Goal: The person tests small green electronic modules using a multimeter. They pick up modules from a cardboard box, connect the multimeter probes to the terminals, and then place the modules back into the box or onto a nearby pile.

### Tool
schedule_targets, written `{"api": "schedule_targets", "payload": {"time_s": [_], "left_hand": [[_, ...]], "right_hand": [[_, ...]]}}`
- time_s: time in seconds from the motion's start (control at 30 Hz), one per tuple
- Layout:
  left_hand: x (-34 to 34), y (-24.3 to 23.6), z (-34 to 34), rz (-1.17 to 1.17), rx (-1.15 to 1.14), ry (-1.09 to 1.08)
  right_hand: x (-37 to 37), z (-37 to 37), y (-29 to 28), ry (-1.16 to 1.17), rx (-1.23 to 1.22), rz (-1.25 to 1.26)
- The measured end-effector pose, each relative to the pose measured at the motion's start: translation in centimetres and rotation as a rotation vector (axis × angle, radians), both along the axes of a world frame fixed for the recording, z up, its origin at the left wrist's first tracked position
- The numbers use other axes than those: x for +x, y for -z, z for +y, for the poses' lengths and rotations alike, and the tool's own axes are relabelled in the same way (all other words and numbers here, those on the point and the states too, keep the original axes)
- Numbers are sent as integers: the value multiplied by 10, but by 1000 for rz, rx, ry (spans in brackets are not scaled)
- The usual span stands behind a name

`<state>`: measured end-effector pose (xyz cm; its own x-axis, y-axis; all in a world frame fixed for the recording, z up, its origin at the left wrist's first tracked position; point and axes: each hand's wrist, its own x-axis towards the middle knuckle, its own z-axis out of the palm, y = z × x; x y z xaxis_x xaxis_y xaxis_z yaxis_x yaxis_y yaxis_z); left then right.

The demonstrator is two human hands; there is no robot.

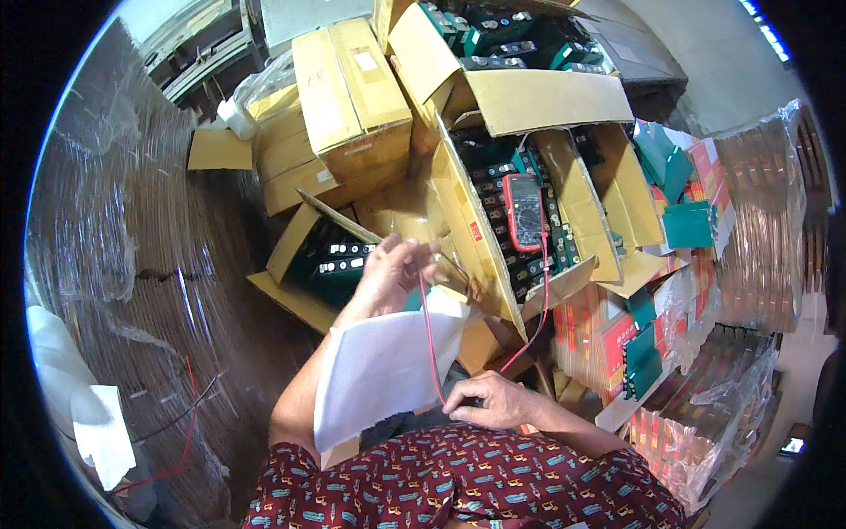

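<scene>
A multimeter (526,212) with a red rim rests on dark battery blocks (493,189) inside an open cardboard box (480,234). From its lower end a red test lead (545,295) runs down to my right hand (495,401), whose fingers are closed on it near my shirt. The lead continues up to my left hand (398,264), where the curled fingers appear closed on its end. That end is partly hidden and slightly blurred. A white sheet (388,375) hangs in front of my left forearm. Beside my left hand, a smaller open box (291,242) holds more batteries.
Closed cartons (352,88) are stacked at the far left of the batteries. Another open battery box (546,97) stands behind. Plastic-wrapped cardboard stacks (141,264) line the left side. Green pieces (687,225) lie on red-and-white cartons (595,344) at right.
</scene>
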<state>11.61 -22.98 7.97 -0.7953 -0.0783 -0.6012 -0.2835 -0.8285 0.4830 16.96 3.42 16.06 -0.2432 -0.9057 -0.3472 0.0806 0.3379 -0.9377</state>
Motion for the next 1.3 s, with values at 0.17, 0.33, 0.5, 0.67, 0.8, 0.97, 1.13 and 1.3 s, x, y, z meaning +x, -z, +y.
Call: {"api": "schedule_targets", "payload": {"time_s": [0.17,0.33,0.5,0.67,0.8,0.97,1.13,1.3], "left_hand": [[-35,-25,-44,174,-209,-195],[-52,-24,-102,149,-156,-517],[-27,13,-171,-34,-273,-782],[20,7,-188,-53,-327,-676],[38,-24,-144,-73,-479,-392],[100,25,-49,-108,-560,-77],[127,58,-8,-164,-469,-13],[134,73,-18,-134,-714,78]], "right_hand": [[-11,46,-5,36,112,-184],[1,91,37,173,247,-229],[2,88,79,-19,456,71],[-1,70,121,-240,537,244],[-12,37,125,13,269,527],[-36,-83,89,490,7,215],[-45,-164,128,464,-251,6],[-43,-172,177,505,-209,-327]]}}
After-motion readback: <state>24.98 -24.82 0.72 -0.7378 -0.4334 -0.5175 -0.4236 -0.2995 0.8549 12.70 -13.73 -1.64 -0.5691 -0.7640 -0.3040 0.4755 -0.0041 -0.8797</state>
